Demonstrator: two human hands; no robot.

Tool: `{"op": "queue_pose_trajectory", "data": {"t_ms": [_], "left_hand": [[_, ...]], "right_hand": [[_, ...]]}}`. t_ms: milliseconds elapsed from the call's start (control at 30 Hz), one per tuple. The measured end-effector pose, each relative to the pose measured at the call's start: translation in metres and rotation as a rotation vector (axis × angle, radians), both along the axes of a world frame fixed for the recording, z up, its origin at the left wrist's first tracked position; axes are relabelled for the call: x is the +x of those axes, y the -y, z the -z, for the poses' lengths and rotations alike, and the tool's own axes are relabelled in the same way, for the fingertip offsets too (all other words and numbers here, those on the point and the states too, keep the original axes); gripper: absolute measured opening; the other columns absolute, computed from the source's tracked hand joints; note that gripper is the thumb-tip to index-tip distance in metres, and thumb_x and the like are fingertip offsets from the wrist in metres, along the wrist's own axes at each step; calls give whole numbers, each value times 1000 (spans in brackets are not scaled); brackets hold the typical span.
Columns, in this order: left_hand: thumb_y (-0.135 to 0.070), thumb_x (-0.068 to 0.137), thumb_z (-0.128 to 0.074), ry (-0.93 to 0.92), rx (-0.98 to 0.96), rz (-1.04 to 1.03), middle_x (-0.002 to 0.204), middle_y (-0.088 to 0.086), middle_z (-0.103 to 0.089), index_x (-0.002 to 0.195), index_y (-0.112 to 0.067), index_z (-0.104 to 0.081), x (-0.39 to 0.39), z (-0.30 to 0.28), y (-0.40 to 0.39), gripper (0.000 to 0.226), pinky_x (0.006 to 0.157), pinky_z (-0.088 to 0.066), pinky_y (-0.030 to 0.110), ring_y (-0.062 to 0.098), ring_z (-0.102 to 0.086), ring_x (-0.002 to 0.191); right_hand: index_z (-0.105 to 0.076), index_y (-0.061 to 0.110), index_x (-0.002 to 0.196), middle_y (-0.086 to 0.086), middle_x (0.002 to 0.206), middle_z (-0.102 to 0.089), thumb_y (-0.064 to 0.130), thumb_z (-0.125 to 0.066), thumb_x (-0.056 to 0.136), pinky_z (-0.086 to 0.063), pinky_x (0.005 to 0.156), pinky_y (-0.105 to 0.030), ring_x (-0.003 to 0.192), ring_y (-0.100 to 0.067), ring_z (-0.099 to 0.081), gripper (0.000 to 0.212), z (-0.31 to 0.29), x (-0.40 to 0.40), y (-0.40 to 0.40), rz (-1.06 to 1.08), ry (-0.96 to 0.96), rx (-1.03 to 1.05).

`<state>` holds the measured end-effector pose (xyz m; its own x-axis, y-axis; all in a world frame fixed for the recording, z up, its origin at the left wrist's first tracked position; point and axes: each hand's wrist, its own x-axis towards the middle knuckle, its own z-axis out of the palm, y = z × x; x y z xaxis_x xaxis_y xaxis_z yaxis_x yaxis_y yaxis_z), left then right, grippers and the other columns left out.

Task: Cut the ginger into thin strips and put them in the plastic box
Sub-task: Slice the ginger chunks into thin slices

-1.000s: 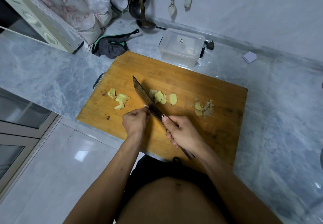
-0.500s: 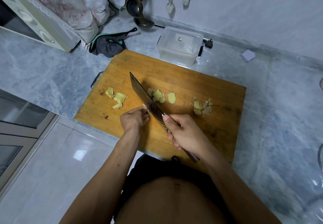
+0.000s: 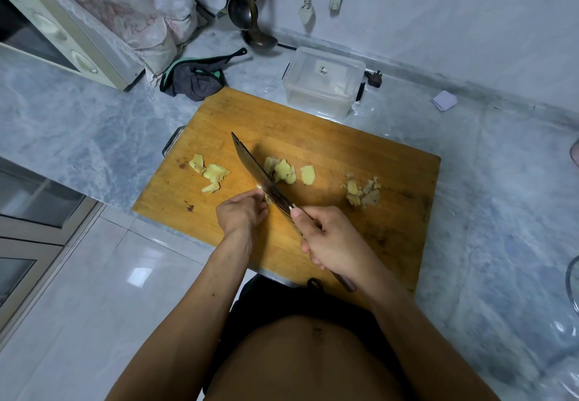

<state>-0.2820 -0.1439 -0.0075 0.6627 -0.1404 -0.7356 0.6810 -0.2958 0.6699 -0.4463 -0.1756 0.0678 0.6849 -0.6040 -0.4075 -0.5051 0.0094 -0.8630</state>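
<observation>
A wooden cutting board (image 3: pixel 313 118) lies on the marble counter. My right hand (image 3: pixel 332 241) grips the handle of a dark ridged cleaver (image 3: pixel 260 175), its blade edge down on the board. My left hand (image 3: pixel 242 214) pinches a small ginger piece (image 3: pixel 265 195) against the blade's left side. Ginger slices (image 3: pixel 283 170) lie right of the blade, and more slices (image 3: pixel 211 175) sit to its left. A pile of ginger scraps (image 3: pixel 363 192) rests further right. The clear plastic box (image 3: pixel 322 82), lid on, stands behind the board.
A dark cloth (image 3: pixel 195 78) lies at the board's far left corner, beside a microwave (image 3: pixel 62 31) and plastic bags. Ladles (image 3: pixel 250 15) hang on the wall behind. A plug (image 3: pixel 374 78) and a small white card (image 3: pixel 445 100) lie on the counter at the back right.
Both hands and the cleaver stay in nearly the same place on the board; the blade has shifted only slightly against the ginger piece. The camera view has drifted a little.
</observation>
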Motion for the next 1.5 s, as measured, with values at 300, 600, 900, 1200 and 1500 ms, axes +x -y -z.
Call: {"op": "queue_pose_trajectory", "data": {"t_ms": [300, 600, 900, 1200, 1500], "left_hand": [[3, 93, -59, 23, 3, -8, 73, 10, -68, 71, -8, -71, 0, 1, 0, 27, 60, -60, 26, 18, -62, 62], [-8, 93, -63, 134, -66, 118, 73, 5, -69, 102, -11, -73, 5, 6, -4, 14, 57, -58, 27, 13, -61, 59], [-12, 92, -64, 320, 17, 303, 65, 6, -68, 95, -10, -77, 17, 12, -1, 13, 62, -62, 33, 9, -61, 49], [-13, 93, -64, 322, 3, 272, 73, 5, -71, 93, -12, -76, 17, 17, -2, 12, 64, -62, 32, 13, -64, 59], [-13, 93, -64, 311, -14, 271, 73, 4, -72, 92, -12, -77, 18, 20, -2, 13, 64, -61, 30, 9, -64, 56]], "right_hand": [[-58, 5, 83, -11, 69, -66, 43, -42, 105, -45, 52, -31, 46, -7, -51, 46, -2, 3, -1, -40, -54, -93], [-50, 19, 70, -11, 67, -65, 43, -42, 105, -45, 52, -32, 45, -6, -51, 44, 0, 3, -2, -11, -45, -68], [-53, 17, 72, -4, 63, -62, 43, -43, 105, -45, 46, -30, 44, -11, -52, 42, 0, 3, -1, 19, -36, -32], [-58, 8, 83, -3, 63, -61, 44, -44, 105, -44, 46, -30, 46, -13, -51, 44, 1, 3, -1, 32, -40, 19], [-59, 12, 83, -3, 63, -60, 41, -44, 105, -44, 44, -28, 45, -10, -50, 40, -1, 2, -2, 39, -26, 14]]}}
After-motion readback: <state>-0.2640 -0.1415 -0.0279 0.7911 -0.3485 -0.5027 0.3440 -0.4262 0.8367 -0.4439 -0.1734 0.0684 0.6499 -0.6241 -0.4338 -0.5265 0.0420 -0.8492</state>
